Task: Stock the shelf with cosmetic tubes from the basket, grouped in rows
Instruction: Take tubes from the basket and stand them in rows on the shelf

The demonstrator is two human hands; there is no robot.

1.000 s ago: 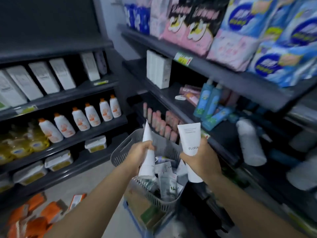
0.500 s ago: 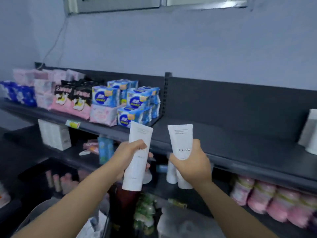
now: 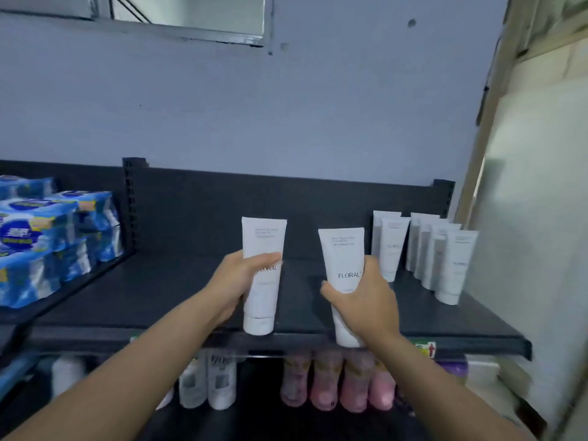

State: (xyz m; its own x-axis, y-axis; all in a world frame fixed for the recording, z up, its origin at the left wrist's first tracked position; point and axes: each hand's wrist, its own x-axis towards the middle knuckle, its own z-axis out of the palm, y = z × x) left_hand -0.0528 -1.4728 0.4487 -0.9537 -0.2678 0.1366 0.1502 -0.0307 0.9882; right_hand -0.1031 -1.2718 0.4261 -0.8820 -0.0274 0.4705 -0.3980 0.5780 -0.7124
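While both hands (image 3: 237,283) (image 3: 366,300) are gripping soft, light white plastic tubes (image 3: 262,275) (image 3: 343,265) mid-body, they're hovering over the dark shelf (image 3: 159,300).

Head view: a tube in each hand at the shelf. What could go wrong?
1. The right tube, in the right hand, hangs cap-down at the shelf front edge; it may catch the lip.
2. The standing tubes rest on narrow caps close together; a nudge could topple them.
3. The left tube, in the left hand, could tip if released tilted.
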